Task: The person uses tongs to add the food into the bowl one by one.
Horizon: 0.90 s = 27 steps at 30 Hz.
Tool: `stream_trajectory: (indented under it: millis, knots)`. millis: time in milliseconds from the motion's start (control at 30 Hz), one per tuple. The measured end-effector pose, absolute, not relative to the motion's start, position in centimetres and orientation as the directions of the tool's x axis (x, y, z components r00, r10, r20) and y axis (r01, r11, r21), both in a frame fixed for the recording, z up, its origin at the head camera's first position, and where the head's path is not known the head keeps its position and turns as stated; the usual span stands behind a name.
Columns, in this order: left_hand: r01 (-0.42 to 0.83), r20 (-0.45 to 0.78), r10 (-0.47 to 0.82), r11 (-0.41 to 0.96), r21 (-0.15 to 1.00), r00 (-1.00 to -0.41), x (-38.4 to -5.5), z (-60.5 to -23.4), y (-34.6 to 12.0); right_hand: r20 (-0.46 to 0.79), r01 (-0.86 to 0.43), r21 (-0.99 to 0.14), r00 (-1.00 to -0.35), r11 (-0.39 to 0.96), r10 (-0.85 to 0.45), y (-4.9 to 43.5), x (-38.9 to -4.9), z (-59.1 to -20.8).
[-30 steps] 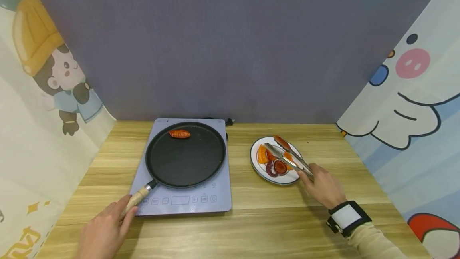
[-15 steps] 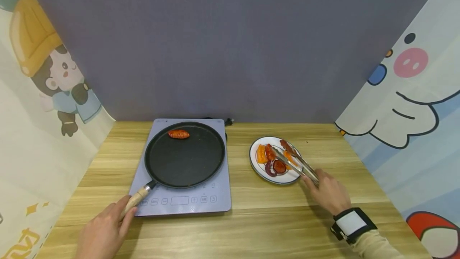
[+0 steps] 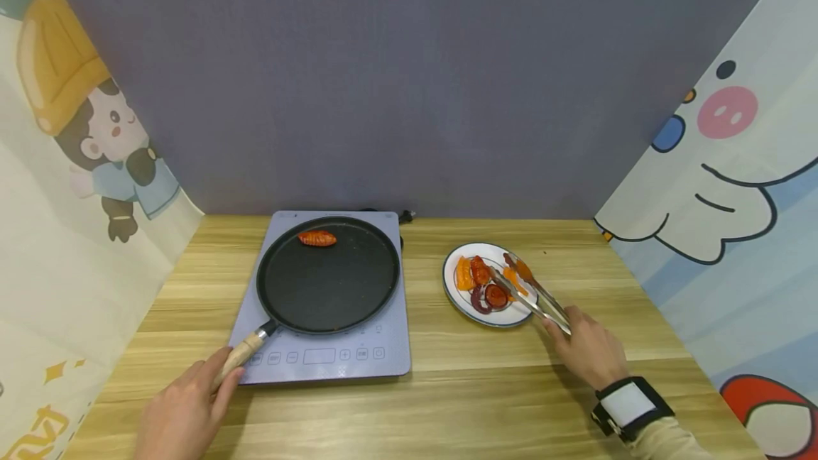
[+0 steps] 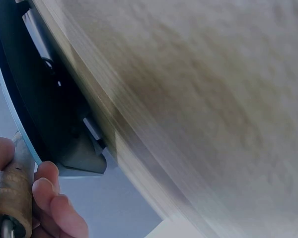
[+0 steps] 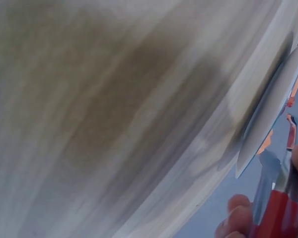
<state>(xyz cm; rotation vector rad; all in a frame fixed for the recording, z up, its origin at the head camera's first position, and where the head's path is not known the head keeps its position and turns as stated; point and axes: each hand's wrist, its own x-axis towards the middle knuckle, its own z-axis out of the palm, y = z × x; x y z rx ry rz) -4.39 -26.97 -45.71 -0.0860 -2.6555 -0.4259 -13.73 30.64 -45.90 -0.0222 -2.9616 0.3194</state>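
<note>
Pale wood is making up the handle, and our left hand is gripping it, fingers wrapping round. The round, matte black pan is sitting on a flat lavender-grey cooker; one ridged red-orange piece is lying near its far-left rim. Our right hand is gripping shiny metal tongs, red grip showing in the right wrist view. Their two arms are standing apart over the white, dark-rimmed plate. On it we're seeing an orange chunk, a ridged red piece, a purple ring and a round red slice. The tongs are blocking part of the plate's right side; we're not managing to tell if they're holding food. Also, we're noting a streaky wood-grain counter, a black wristband, a grey woven-looking panel rising behind, and a black plug poking out behind the cooker.
</note>
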Motion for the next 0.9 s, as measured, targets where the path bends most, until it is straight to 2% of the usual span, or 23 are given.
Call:
stream_trajectory:
  millis: [700, 900]
  knots:
    - [0.128, 0.445, -0.012, 0.950, 0.283, -0.895, -4.4, -45.7, -27.0, 0.106, 0.044, -0.177, -0.992, 0.983, 0.064, 30.5, -13.4, -45.5]
    - [0.146, 0.468, -0.002, 0.949, 0.278, -0.884, -4.3, -45.7, -27.1, 0.009, 0.087, -0.174, -0.996, 0.981, 0.090, 30.3, -13.5, -44.7]
